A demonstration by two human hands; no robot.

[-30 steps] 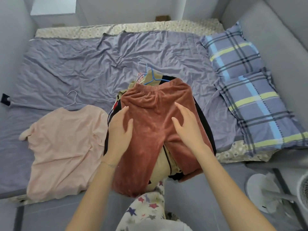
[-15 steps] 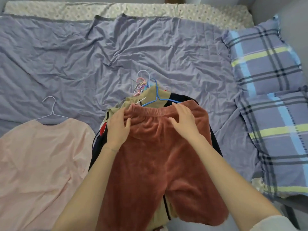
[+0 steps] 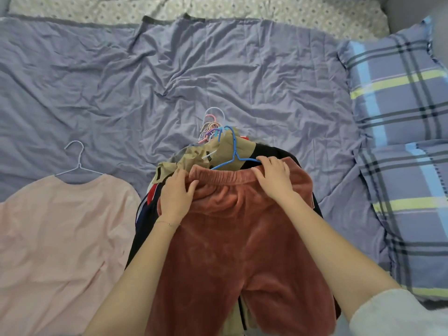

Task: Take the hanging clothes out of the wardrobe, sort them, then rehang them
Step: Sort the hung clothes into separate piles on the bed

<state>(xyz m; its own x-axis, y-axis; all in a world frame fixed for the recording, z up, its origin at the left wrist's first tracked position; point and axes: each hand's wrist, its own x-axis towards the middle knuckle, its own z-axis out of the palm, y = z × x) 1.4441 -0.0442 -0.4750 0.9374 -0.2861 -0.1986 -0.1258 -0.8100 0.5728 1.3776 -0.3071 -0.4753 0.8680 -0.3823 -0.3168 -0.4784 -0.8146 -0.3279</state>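
Rust-brown fleece trousers (image 3: pixel 232 238) lie on top of a pile of hung clothes (image 3: pixel 194 156) on the bed. My left hand (image 3: pixel 177 195) grips the waistband at its left end, thumb over the edge. At the right end, my right hand (image 3: pixel 274 178) holds the waistband with its fingertips touching the blue hanger (image 3: pixel 234 154). A bunch of coloured hanger hooks (image 3: pixel 211 127) sticks out beyond the pile. A pale pink top (image 3: pixel 60 251) on a white hanger (image 3: pixel 76 161) lies flat to the left.
A wrinkled lilac sheet (image 3: pixel 194 69) covers the bed. Two plaid pillows (image 3: pixel 400 141) lie along the right side. A grey wall (image 3: pixel 412 10) rises at the top right corner.
Both hands slid up the trousers from the legs to the waistband and took hold of it. The view moved closer over the bed.
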